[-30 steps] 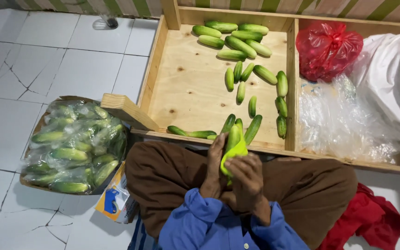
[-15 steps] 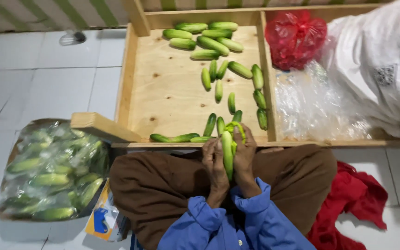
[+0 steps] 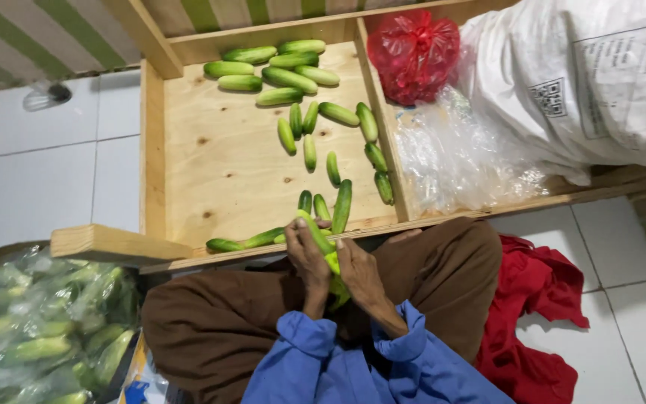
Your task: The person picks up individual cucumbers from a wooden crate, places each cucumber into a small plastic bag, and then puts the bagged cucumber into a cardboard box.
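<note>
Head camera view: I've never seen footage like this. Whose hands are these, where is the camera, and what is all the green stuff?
No machine here: a seated person wears a camera on the head, looking down at their own lap. The left hand and right hand together grip one green cucumber. Ahead lies a shallow wooden tray with loose cucumbers scattered in it. Its side compartment holds a red plastic bag and clear plastic bags. At the person's left, a clear sack of cucumbers sits on the tiled floor.

Green cucumber (image 3: 321, 243) held tilted between both hands over lap.
</note>
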